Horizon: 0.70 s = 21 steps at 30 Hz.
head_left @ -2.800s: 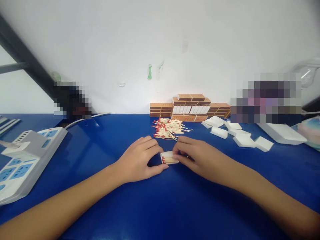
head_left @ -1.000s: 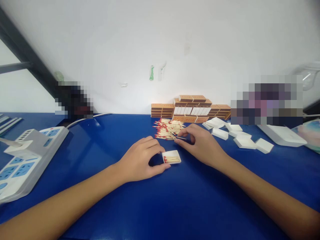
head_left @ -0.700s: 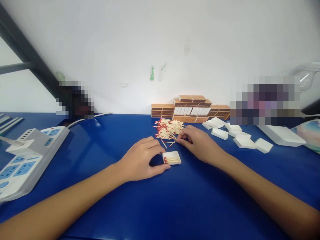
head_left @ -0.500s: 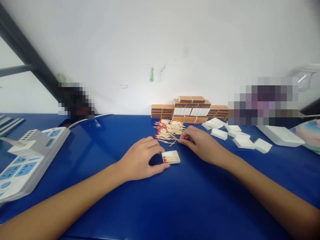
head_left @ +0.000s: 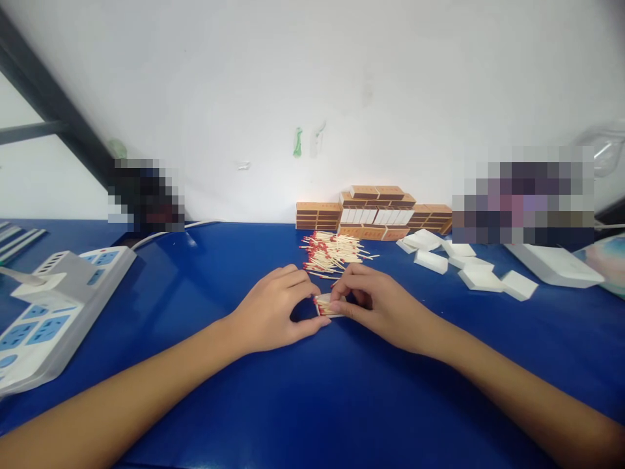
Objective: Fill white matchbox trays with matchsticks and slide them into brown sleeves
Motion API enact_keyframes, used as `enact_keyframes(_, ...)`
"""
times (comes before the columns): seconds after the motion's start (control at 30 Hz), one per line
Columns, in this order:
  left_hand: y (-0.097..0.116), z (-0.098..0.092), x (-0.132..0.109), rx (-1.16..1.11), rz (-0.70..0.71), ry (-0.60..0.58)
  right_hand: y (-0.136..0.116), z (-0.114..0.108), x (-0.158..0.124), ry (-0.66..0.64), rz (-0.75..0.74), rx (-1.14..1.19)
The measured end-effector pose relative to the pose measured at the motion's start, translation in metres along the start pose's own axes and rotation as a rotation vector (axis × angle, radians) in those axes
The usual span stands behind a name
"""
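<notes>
Blue table up front, left hand gripping the matchbox tray between thumb and fingers, right hand pinching a match right over it. Loose matches behind, then stacked matchboxes.

Deep-blue flat tabletop: smooth, glossy, soft reflections. Red-headed thin wooden matches: pale bare wood, sticks look matt. White rectangular paperboard tray and loose white open-box paperboard pieces: matt, smooth. Orange-brown stacked cardboard matchboxes: printed, dark striking sides. White-and-blue long plastic power strip: smooth. White flat wall: matt, scuffed.
</notes>
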<state>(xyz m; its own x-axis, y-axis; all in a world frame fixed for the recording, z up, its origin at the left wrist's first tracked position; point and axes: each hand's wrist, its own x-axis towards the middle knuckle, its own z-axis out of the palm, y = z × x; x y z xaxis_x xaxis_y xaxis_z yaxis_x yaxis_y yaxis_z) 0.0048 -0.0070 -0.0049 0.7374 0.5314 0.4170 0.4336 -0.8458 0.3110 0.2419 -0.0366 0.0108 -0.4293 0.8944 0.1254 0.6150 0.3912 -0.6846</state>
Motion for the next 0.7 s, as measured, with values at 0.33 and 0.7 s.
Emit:
enact_keyframes(0.33,0.002,-0.002,0.0,0.023,0.051,-0.003,-0.002,-0.012,-0.005,-0.027,-0.053,-0.131)
enact_keyframes(0.7,0.006,-0.004,-0.001,0.034,0.1,-0.001,-0.002,-0.014,-0.007,-0.084,-0.145,-0.168)
